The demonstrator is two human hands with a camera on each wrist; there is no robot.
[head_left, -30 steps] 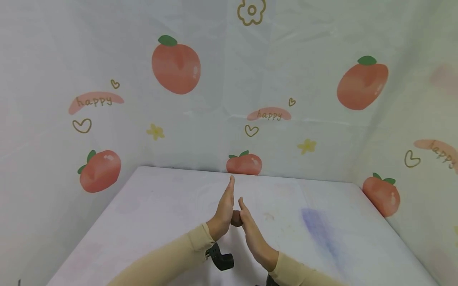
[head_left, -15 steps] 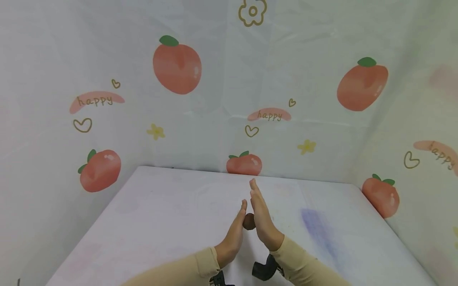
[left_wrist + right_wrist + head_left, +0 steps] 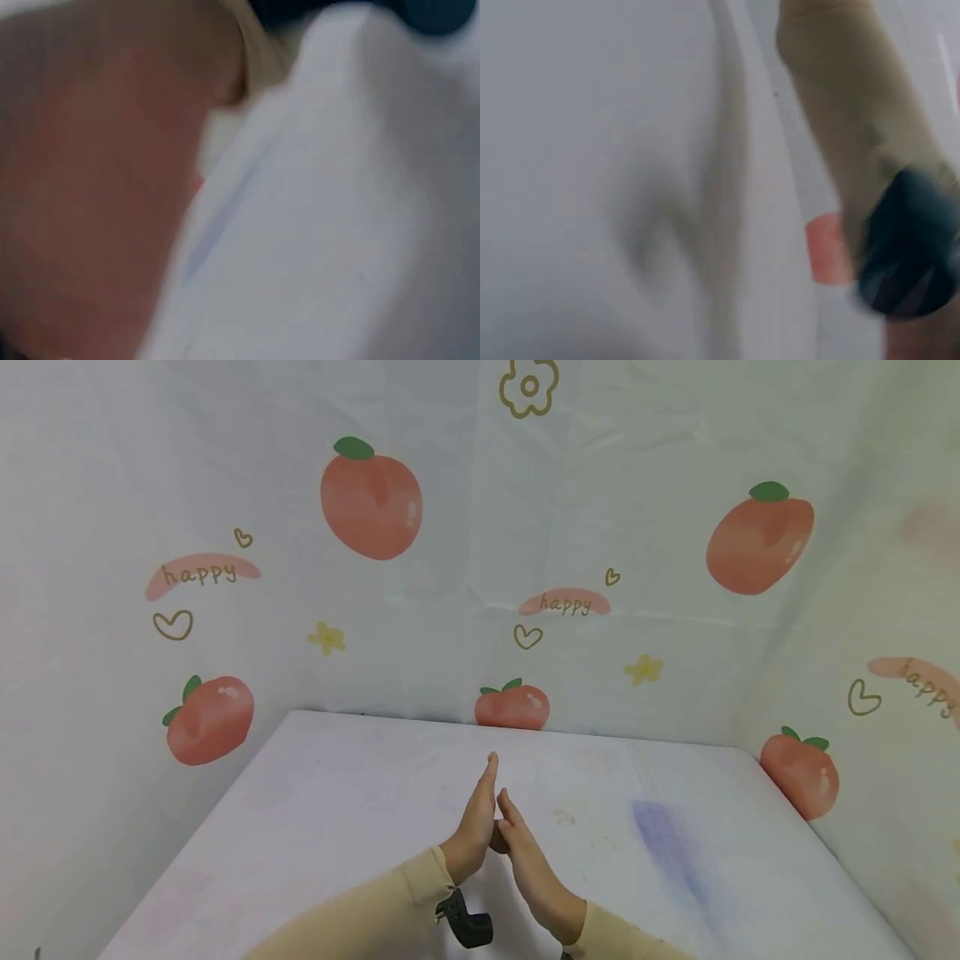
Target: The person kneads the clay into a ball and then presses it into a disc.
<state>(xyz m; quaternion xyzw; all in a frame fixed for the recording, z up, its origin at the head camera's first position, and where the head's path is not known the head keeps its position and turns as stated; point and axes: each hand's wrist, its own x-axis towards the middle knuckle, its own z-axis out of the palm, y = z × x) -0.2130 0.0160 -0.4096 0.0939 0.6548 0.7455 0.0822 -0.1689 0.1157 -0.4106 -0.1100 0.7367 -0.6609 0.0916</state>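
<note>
Head view: a small, rounded, dark-brown lump (image 3: 498,842) sits btwn the facing palms of the L hand (image 3: 472,828) and R hand (image 3: 536,878), partly hidden, esp. by the R hand, so its full outline can't be read. Both sleeves, plain beige cloth, are cut off at the lower edge (L sleeve (image 3: 375,902); R sleeve (image 3: 618,935)); a curved black wrist device (image 3: 468,928) hangs under the L wrist, its R counterpart mostly out of frame. L-wrist view: a large, out-of-focus area of hand fills one side, fingers indistinct. R-wrist view: blurred sleeve, dark device & shadow only. Fingers, both hands: straight, uncurled, held together side by side; L tips reach farther fwd than R tips. Hands lean toward each other, w/ the lump touching both approx. at the palms; whether the two sets of fingers touch can't be told. Below: whitish tabletop (image 3: 337,810) w/ a blue smear (image 3: 670,839) to the R; behind, a pale fruit-print cloth backdrop (image 3: 465,485).
</note>
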